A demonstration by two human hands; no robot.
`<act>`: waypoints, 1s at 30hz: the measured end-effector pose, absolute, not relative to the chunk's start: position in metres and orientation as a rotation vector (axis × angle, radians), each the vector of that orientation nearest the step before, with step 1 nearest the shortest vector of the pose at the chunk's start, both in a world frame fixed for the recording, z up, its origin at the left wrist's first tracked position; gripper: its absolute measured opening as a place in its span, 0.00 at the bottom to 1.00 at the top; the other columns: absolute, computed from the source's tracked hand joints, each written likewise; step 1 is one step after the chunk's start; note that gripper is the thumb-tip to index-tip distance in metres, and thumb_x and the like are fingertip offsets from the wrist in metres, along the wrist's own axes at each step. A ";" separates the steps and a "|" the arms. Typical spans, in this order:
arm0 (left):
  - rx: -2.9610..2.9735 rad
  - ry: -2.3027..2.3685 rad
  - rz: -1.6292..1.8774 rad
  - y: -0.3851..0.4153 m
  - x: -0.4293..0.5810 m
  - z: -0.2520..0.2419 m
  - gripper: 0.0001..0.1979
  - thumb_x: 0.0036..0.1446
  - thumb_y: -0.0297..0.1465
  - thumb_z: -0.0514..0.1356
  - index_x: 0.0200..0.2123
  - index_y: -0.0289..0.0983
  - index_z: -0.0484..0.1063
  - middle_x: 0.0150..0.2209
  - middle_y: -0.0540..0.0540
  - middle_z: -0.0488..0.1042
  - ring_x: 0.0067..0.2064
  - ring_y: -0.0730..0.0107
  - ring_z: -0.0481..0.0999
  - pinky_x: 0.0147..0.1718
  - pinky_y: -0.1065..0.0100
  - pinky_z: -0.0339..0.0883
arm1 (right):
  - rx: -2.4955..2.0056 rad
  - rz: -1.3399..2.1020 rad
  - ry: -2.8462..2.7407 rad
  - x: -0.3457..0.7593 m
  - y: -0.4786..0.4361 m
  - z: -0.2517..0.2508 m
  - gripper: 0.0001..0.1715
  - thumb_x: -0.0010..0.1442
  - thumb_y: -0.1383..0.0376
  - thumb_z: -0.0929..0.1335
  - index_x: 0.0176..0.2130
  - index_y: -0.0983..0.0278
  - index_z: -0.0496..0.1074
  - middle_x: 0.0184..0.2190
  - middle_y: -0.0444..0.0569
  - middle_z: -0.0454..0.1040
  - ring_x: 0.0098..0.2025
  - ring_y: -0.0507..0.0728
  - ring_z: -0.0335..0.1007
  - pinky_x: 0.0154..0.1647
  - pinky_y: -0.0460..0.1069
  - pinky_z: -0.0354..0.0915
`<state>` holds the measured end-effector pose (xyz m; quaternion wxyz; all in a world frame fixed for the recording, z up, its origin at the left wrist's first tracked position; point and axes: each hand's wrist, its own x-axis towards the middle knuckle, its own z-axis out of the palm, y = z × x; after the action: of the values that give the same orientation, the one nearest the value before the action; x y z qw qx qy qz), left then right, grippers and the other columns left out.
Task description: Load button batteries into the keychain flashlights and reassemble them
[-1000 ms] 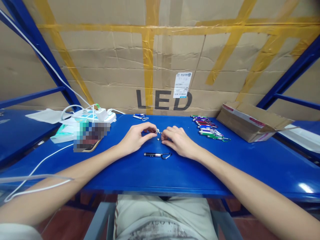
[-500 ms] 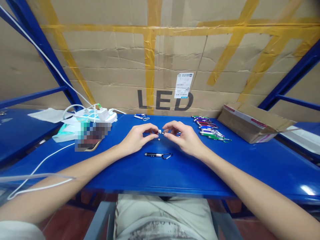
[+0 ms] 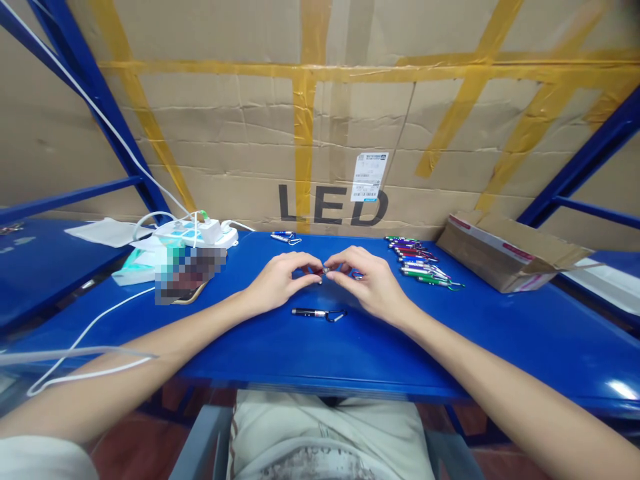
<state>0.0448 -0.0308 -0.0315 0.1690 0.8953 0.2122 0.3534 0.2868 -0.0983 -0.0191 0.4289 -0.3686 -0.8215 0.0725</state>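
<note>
My left hand (image 3: 280, 281) and my right hand (image 3: 367, 280) meet fingertip to fingertip above the blue table (image 3: 390, 360). Between them is a small silvery piece (image 3: 327, 271), pinched by my right fingertips. The left thumb and forefinger are closed on something reddish, mostly hidden. A tiny object lies by my left thumb tip. Nearer to me, a black pen-shaped light (image 3: 310, 313) with a carabiner clip rests flat on the table. A bit of blue and red shows behind my right fingers.
Several coloured pen lights (image 3: 413, 257) lie in a row at the right, beside an open cardboard box (image 3: 495, 260). Blue pen lights (image 3: 283, 236) lie at the back. A phone (image 3: 193, 277), power strip (image 3: 225, 235) and white cable stand left.
My hands have come closer together, fingertips now meeting around the small silvery piece. The view has shifted slightly, so the scene sits a little lower.
</note>
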 end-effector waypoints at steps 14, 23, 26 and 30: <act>2.668 0.648 0.995 -0.033 0.044 -0.033 0.10 0.75 0.40 0.62 0.51 0.43 0.80 0.48 0.48 0.86 0.49 0.60 0.83 0.54 0.59 0.69 | -0.905 0.126 -2.045 0.285 -0.096 -0.023 0.03 0.72 0.62 0.75 0.43 0.59 0.78 0.39 0.47 0.81 0.41 0.59 0.73 0.46 0.54 0.67; 2.672 0.647 1.006 -0.034 0.044 -0.032 0.11 0.75 0.40 0.61 0.51 0.42 0.81 0.48 0.47 0.86 0.48 0.61 0.84 0.53 0.59 0.71 | -0.887 0.012 -2.101 0.285 -0.099 -0.021 0.09 0.74 0.56 0.72 0.45 0.59 0.77 0.41 0.49 0.81 0.44 0.60 0.72 0.47 0.54 0.67; 2.662 0.622 1.027 -0.033 0.043 -0.031 0.11 0.75 0.40 0.62 0.50 0.42 0.81 0.49 0.47 0.86 0.50 0.61 0.84 0.54 0.60 0.72 | -0.952 0.045 -2.032 0.286 -0.099 -0.018 0.10 0.76 0.56 0.70 0.46 0.59 0.76 0.42 0.50 0.80 0.44 0.60 0.73 0.47 0.54 0.67; 2.623 0.615 1.050 -0.032 0.042 -0.029 0.10 0.74 0.39 0.63 0.51 0.42 0.81 0.49 0.46 0.86 0.51 0.61 0.85 0.54 0.62 0.74 | -0.984 0.047 -1.974 0.287 -0.099 -0.015 0.11 0.78 0.59 0.66 0.44 0.58 0.76 0.41 0.51 0.80 0.43 0.60 0.73 0.47 0.56 0.68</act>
<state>0.0423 -0.0320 -0.0291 0.1248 0.9001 0.2109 0.3602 0.2875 -0.0994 -0.0154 0.4507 -0.3981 -0.7988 0.0191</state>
